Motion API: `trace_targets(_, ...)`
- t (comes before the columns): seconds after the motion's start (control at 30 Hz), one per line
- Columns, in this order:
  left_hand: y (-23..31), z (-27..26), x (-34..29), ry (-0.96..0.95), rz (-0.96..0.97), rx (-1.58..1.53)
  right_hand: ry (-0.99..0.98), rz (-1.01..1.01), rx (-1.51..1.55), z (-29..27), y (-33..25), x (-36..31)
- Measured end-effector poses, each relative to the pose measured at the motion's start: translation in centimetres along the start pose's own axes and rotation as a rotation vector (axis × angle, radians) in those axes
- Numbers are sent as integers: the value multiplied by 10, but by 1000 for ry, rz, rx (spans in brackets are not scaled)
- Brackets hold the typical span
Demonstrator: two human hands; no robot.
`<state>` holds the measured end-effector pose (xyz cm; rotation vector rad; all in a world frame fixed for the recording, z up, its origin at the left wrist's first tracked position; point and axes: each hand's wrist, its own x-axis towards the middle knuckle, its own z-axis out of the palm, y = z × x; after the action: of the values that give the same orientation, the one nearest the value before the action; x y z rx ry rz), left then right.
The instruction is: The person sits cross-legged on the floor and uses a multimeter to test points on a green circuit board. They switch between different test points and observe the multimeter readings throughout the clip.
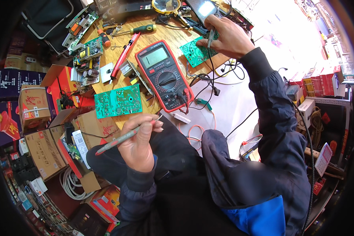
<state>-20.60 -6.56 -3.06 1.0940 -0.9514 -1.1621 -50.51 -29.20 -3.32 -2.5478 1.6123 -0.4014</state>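
My left hand (137,143) is raised in front of the table edge, closed around a grey and red test probe (124,137) whose thin tip points up and right. At the far right of the table my right hand (229,36) pinches a grey and black test probe (211,37), pointing down beside a green circuit board (192,56). Some of its fingers reach over that board; whether the probe tip touches it I cannot tell. Between my hands lies a red digital multimeter (165,70) with its screen lit. Another green circuit board (118,103) lies near the table's front edge.
A red pen-shaped tool (124,57), a green-handled screwdriver (141,29) and a magnifier (166,4) lie on the wooden table. Upright circuit boards (86,59) stand at its left. Dark cables (212,84) hang off the right edge. Cardboard boxes (45,151) fill the left side.
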Motion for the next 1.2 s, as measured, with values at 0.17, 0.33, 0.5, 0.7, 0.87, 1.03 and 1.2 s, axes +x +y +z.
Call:
trace_targets(0.17,8,36,35,-13,1,-40,208,-39,61,2,2,-13)
trace_targets(0.33,-11,73,71,-64,-38,-115,290,-25,187,14,-2,-30)
trace_targets(0.5,-18,84,96,-192,-62,4,495,-10,330,19,-12,-47)
trace_targets(0.7,-28,89,112,-221,-136,-80,564,243,1116,16,-50,-91)
trace_targets(0.87,-39,92,119,-272,-75,138,588,259,1200,27,-68,-109)
trace_targets(1.03,-51,102,123,-250,133,324,539,400,1354,38,-72,-109)
trace_targets(1.2,-52,101,127,-221,52,303,585,420,1364,45,-71,-105)
